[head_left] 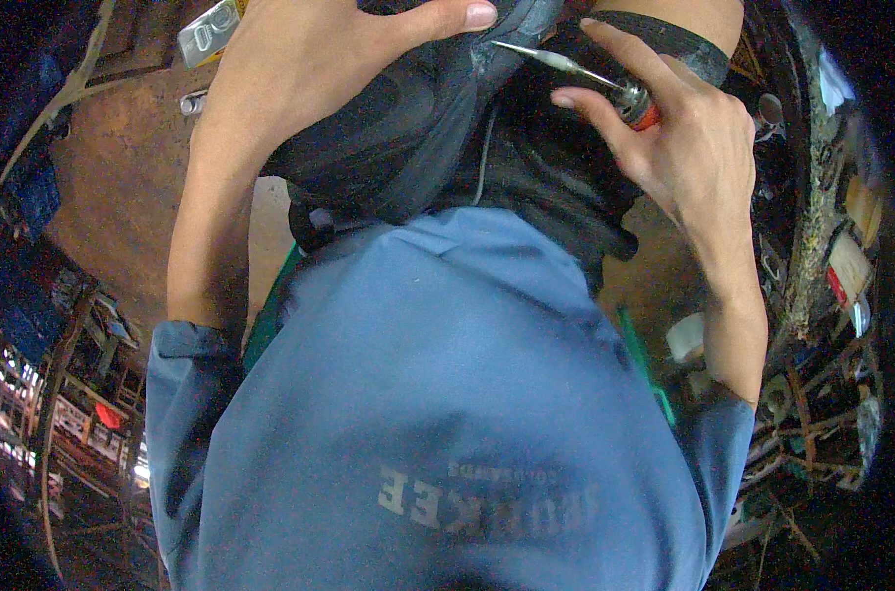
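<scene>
My right hand (679, 123) is closed around the orange-red handle of a slim pointed tool (565, 65). Its shiny metal shaft widens, then tapers to a sharp tip pointing left. The tip is beside or touching a worn, grey-edged dark item (514, 39) over my lap; its kind I cannot make out. Against that item's upper side rests the thumb of my left hand (304, 64). The other left fingers are cut off by the upper edge or hidden, and the hand seems to grip the item. A thin grey cord (485, 163) hangs below it over my black shorts (541, 148).
Brown floor (117, 187) shows on the left, with a silver and yellow object (209, 34) and a small metal cylinder (193, 102) on it. Green seat edges (649, 364) flank me. A white round object (686, 338) sits near my right elbow. Cluttered shelving (83, 414) lines the left rim.
</scene>
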The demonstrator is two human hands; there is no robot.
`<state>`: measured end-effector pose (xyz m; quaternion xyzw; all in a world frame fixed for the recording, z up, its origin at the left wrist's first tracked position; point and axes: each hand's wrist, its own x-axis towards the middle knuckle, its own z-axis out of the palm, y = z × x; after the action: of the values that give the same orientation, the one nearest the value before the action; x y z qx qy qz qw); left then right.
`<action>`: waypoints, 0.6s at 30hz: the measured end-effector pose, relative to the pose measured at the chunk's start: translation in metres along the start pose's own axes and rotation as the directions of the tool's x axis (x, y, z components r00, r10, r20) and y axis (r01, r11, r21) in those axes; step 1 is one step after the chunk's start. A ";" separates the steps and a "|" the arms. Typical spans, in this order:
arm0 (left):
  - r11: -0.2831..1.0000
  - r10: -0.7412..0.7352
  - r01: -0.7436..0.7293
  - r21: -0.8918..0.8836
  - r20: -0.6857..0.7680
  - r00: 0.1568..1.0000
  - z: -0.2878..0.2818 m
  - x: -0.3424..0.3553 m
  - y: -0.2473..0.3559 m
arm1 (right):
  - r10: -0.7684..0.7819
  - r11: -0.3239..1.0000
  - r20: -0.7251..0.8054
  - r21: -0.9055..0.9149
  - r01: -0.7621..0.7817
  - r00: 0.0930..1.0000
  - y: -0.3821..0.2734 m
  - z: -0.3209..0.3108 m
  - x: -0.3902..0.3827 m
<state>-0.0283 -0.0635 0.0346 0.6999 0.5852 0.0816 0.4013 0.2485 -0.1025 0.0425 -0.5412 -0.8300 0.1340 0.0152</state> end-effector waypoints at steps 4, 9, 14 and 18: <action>0.992 0.116 -0.111 0.058 -0.082 0.990 0.002 -0.003 0.007 | 0.012 1.000 0.027 -0.010 -0.012 1.000 0.000 -0.001 0.000; 0.995 0.092 -0.090 0.038 -0.047 0.995 -0.003 -0.005 0.007 | -0.001 1.000 0.044 -0.009 0.001 0.999 -0.002 0.000 0.001; 0.999 0.046 -0.047 -0.009 -0.033 0.998 -0.001 -0.001 0.003 | -0.016 1.000 0.052 0.008 0.016 0.999 -0.002 0.002 0.001; 0.998 0.028 -0.027 0.058 -0.026 0.999 -0.001 -0.004 -0.001 | -0.050 0.998 0.019 0.027 0.049 0.999 -0.004 0.004 0.002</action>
<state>-0.0306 -0.0667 0.0361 0.7179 0.5831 0.0796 0.3718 0.2436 -0.1027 0.0395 -0.5189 -0.8414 0.1499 0.0175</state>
